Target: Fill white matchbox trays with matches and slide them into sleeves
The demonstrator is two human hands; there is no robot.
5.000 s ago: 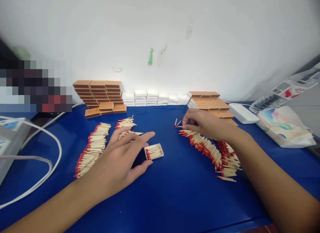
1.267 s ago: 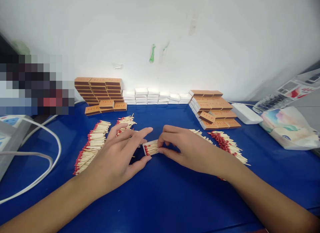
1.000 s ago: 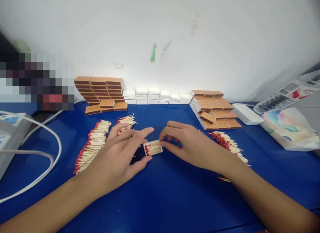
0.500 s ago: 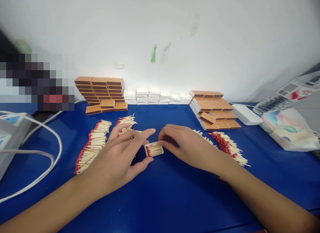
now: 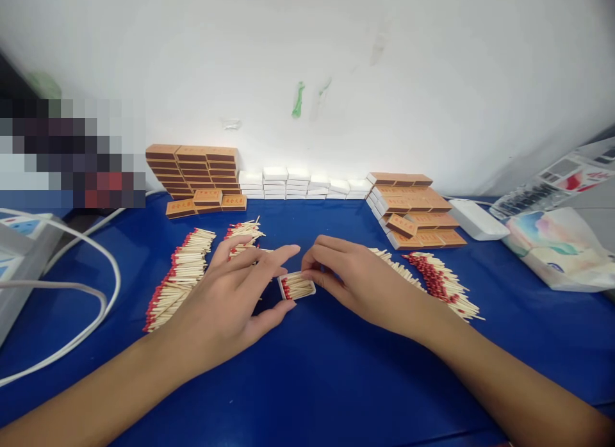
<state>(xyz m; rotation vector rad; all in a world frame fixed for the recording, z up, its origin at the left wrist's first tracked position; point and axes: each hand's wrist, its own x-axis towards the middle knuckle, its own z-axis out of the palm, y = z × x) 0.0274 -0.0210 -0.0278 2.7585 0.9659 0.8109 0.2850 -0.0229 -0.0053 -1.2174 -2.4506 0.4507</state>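
Observation:
A small white matchbox tray (image 5: 296, 285) filled with red-tipped matches lies on the blue table (image 5: 336, 370). My left hand (image 5: 225, 300) braces its left end, thumb on the near side and index finger stretched over the far side. My right hand (image 5: 360, 277) has curled fingers, and its fingertips pinch the tray's right end. Loose matches lie in a long pile (image 5: 180, 274) beside my left hand. A small bunch (image 5: 245, 230) lies beyond it. Another pile (image 5: 439, 284) lies behind my right wrist.
Stacked orange matchboxes stand at the back left (image 5: 192, 171) and back right (image 5: 408, 207), with white empty trays (image 5: 298, 183) between them against the wall. A white cable (image 5: 96, 293) loops at the left. A white device (image 5: 478, 218) and a plastic packet (image 5: 557, 248) lie at the right.
Five seconds ago my right hand was on the right match pile; it has since come to the tray. Over the last second both hands stayed at the tray with small finger shifts.

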